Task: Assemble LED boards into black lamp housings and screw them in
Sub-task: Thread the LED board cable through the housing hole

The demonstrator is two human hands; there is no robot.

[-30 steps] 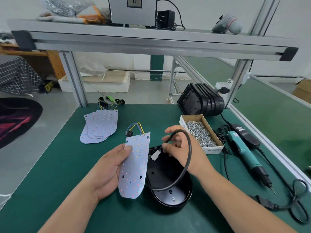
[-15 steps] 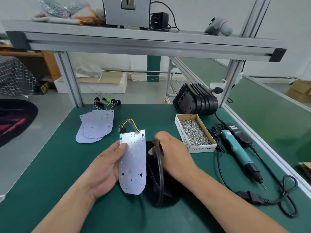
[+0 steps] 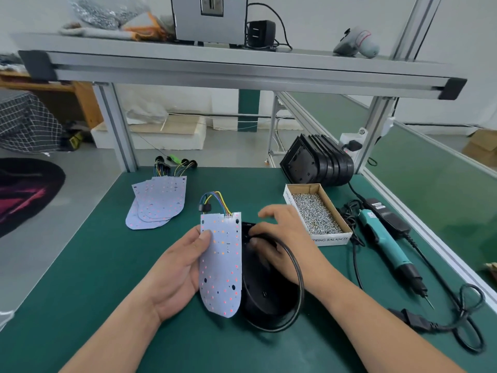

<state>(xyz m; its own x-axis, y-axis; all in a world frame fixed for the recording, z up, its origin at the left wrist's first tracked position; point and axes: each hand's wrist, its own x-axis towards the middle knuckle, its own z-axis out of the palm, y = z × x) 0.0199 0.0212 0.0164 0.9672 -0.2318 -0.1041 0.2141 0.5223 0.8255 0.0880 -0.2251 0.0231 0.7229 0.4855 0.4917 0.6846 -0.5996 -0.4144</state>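
Observation:
My left hand (image 3: 177, 267) holds a white LED board (image 3: 220, 267) upright by its left edge, thumb on its face; coloured wires with a black plug (image 3: 212, 201) arch from its top. Just right of the board a black lamp housing (image 3: 269, 297) lies on the green table. My right hand (image 3: 279, 240) reaches into the housing's far end and grips its black cable (image 3: 297, 267), which loops round the housing's right side. What the fingertips touch inside is hidden.
A pile of LED boards (image 3: 158, 201) lies at the back left. Stacked black housings (image 3: 317, 164) stand at the back right, in front of them a cardboard box of screws (image 3: 317, 214). A teal electric screwdriver (image 3: 387, 243) and its cords lie at the right.
The right hand has gone from holding the cable's white connector above the housing to reaching down into its far end. The cable loop has dropped beside the housing. The left hand keeps holding the board.

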